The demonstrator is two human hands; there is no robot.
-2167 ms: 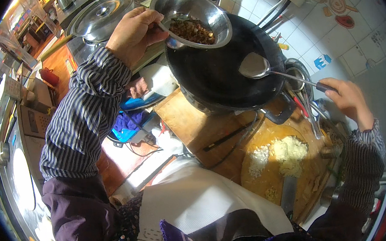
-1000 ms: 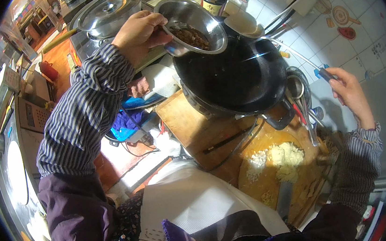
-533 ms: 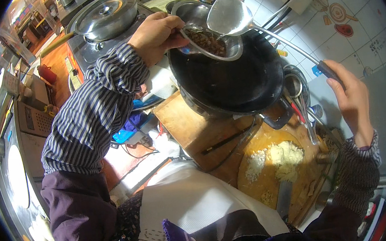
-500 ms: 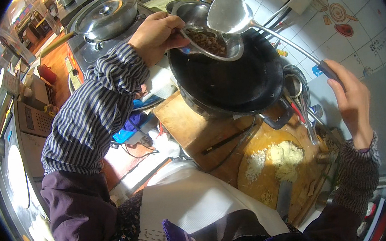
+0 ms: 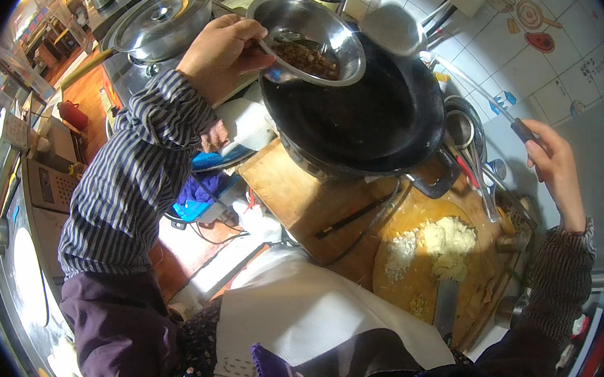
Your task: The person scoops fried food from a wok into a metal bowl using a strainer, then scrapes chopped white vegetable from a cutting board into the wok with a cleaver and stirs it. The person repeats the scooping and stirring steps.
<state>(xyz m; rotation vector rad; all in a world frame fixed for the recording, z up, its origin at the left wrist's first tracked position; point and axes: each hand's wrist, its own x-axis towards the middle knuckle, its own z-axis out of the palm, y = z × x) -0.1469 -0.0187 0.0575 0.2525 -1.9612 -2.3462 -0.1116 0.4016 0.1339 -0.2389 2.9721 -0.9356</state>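
Observation:
My left hand (image 5: 228, 55) is closed on the rim of a stainless steel bowl (image 5: 341, 31), held tilted above the far left edge of a black wok (image 5: 362, 130). Brown minced food (image 5: 307, 60) lies in the bowl's lower part. My right hand (image 5: 556, 165), out to the right, wraps the dark handle of a long metal spatula (image 5: 393, 29). The spatula's broad blade hovers over the wok's far right rim, apart from the bowl. Little shows inside the wok beyond its dark, shiny surface.
Nearer me, a round cutting board (image 5: 380, 268) bears finely chopped white and pale yellow food (image 5: 449, 243) and a knife (image 5: 445, 309). A lidded steel pan (image 5: 163, 23) sits on the stove at far left. A strainer (image 5: 460, 128) hangs right of the wok, by the tiled wall.
The bowl has moved slightly left and become more level, showing more of its inside. The spatula blade has shifted away from the bowl, up and right, and my right hand has dropped a little.

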